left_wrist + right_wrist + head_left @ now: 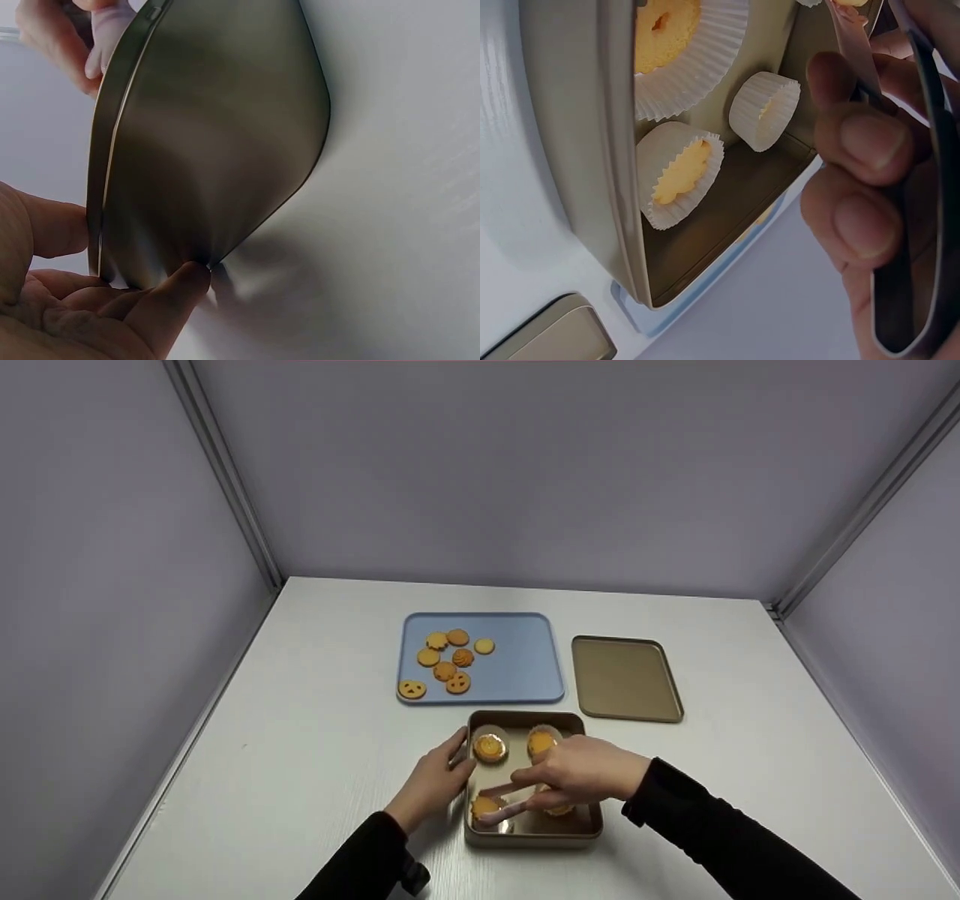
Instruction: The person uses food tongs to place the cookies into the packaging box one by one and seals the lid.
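Observation:
A gold rectangular tin [534, 841] holds several cookies in pleated paper cups, one near each corner. My left hand [433, 781] holds its left side; in the left wrist view the thumb [60, 229] lies at the rim and the fingers against the outer wall. Above the tin, my right hand [581, 769] grips tongs [941, 180] with dark handles and pale pink tips. Those tips stand apart, one on each side of the front-left cookie [485, 806]; whether they touch it, I cannot tell. Beneath the right hand, the front-right cookie [559, 811] is partly covered.
Behind the tin lies a blue tray [517, 664] with several cookies, mostly on its left half, including a swirled cookie [463, 658] and a face-cut one [412, 689]. A flat gold lid or tray [628, 679] lies right of it. Grey walls bound the white table [315, 697].

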`<state>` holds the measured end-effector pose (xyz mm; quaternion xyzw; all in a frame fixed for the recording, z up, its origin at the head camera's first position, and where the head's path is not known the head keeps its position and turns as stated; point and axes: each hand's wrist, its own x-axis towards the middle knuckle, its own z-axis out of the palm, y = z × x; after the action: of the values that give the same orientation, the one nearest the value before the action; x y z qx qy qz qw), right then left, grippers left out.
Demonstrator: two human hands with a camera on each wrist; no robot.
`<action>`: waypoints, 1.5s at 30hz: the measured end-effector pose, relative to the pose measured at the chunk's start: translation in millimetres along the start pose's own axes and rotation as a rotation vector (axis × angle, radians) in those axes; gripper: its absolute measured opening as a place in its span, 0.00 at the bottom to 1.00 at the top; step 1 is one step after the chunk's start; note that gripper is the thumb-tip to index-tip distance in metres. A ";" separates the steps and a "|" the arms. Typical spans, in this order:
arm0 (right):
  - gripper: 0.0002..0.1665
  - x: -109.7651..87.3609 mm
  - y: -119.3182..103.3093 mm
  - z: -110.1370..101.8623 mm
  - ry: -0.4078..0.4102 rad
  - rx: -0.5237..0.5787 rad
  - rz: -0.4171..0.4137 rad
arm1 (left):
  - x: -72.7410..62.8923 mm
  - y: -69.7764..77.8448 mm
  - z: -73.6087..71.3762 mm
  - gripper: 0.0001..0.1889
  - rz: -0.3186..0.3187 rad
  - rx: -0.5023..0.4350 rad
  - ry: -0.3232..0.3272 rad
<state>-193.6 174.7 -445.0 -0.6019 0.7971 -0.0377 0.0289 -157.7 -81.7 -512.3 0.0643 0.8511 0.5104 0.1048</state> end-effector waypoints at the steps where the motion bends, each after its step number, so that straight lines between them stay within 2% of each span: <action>1: 0.15 0.5 -0.2 -0.3 0.003 -0.013 0.001 | 0.1 0.0 0.0 0.33 0.000 0.001 0.000; 11: 0.14 -0.1 0.9 0.5 -0.036 -0.094 0.067 | 0.0 -1.0 -0.7 0.33 0.009 0.005 -0.002; 18: 0.14 0.1 -1.2 0.8 -0.055 -0.118 0.091 | -0.5 -1.5 0.7 0.33 0.001 -0.039 -0.026; 25: 0.18 -0.1 -0.7 0.1 -0.014 -0.121 0.064 | -1.0 -0.3 -0.4 0.33 0.010 -0.027 -0.021; 29: 0.17 -0.6 -0.5 -0.6 -0.020 -0.134 0.070 | -1.8 -0.3 -0.4 0.33 0.010 -0.031 -0.021; 33: 0.17 -1.7 0.5 -1.9 -0.027 -0.118 0.072 | -2.8 -0.2 -1.2 0.33 0.012 -0.027 -0.019; 45: 0.16 -13.6 3.7 -11.1 0.032 -0.071 0.038 | -1.1 -2.1 -1.2 0.33 0.013 -0.020 -0.014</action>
<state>-194.4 189.1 -434.3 -0.5866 0.8097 -0.0185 -0.0044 -156.9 -83.9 -513.5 0.0720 0.8449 0.5189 0.1079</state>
